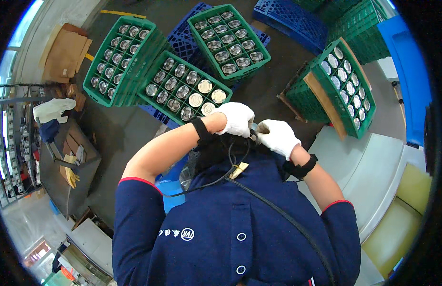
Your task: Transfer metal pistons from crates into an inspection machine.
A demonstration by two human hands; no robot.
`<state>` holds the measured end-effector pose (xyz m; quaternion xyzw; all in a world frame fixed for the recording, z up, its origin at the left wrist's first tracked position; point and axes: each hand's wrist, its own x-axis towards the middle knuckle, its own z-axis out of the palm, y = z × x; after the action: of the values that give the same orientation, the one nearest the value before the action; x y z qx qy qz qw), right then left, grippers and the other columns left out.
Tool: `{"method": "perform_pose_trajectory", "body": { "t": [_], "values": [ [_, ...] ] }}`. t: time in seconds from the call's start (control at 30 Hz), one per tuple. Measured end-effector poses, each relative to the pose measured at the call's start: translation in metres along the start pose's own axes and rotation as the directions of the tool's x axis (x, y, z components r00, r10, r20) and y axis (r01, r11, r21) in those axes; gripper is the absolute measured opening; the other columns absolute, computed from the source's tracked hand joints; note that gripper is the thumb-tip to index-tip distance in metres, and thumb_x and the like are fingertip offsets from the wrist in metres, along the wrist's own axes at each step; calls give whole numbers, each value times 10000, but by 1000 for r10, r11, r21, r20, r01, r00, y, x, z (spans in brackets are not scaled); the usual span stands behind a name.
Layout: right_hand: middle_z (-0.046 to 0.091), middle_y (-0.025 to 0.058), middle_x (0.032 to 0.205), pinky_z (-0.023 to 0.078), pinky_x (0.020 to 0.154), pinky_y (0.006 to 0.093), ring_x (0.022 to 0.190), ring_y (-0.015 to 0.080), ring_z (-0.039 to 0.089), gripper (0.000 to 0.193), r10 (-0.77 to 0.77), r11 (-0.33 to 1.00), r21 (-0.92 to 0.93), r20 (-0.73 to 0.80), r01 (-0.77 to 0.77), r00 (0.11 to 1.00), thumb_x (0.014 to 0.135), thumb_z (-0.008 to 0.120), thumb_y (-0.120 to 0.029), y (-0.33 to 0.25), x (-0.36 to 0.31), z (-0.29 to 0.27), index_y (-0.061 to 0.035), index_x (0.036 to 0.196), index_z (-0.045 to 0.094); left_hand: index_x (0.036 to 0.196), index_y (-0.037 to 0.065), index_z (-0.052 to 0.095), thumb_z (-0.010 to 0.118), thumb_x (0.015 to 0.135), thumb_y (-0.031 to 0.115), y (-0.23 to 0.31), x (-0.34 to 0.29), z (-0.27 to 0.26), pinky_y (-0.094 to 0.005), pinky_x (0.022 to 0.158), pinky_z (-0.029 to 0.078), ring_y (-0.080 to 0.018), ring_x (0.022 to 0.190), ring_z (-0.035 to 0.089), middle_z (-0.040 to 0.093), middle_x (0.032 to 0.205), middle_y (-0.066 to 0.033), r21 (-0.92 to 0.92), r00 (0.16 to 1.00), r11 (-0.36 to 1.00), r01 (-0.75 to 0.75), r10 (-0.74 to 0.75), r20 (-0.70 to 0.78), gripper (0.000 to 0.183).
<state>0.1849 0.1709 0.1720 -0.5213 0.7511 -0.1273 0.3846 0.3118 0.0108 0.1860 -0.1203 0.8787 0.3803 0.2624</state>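
My left hand (236,119) and my right hand (278,137), both in white gloves, meet in front of my body. Their fingers are closed around a small greyish metal thing (253,127), mostly hidden by the gloves. Just beyond my left hand stands a green divided crate (154,93) of metal pistons. Several pistons in its right end show pale round tops (205,86); the others show their shiny hollow side (174,105). A black cord (231,157) hangs close below my hands, with a pale clip (238,170) on it.
More green crates of pistons stand at the far left (95,76), far middle (206,51) and right (333,93), the right one beside cardboard (326,105). Blue pallets (292,21) lie behind. A pale grey worktop (347,157) is at my right, a dark table (54,164) at left.
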Motion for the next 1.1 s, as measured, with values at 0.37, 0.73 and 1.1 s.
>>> {"method": "perform_pose_trajectory", "body": {
  "t": [0.37, 0.73, 1.1],
  "values": [
    [695, 182, 902, 531, 754, 468, 850, 374, 673, 241, 32, 994, -97, -83, -40, 996, 848, 627, -282, -30, -15, 4, -88, 975, 692, 962, 112, 717, 658, 762, 254, -9, -8, 8, -377, 790, 533, -277, 893, 689, 727, 914, -106, -104, 998, 994, 28, -33, -50, 252],
    [668, 182, 992, 522, 793, 474, 923, 371, 656, 276, -114, 949, -297, -2, 109, 993, 826, 702, -298, -37, -10, -16, -85, 985, 630, 982, 64, 716, 688, 754, 284, -22, 11, 8, -389, 800, 525, -300, 911, 676, 719, 947, -145, -76, 999, 996, -48, 48, 6, 318],
    [688, 159, 766, 548, 543, 462, 632, 330, 679, 378, -357, 704, -598, 169, 383, 919, 857, 517, -183, -30, -19, -9, -183, 1227, 593, 710, 97, 708, 658, 731, 202, -76, 56, 41, -422, 660, 530, -322, 728, 660, 678, 743, -116, 277, 693, 724, -632, 688, -218, 118]
  ]
}}
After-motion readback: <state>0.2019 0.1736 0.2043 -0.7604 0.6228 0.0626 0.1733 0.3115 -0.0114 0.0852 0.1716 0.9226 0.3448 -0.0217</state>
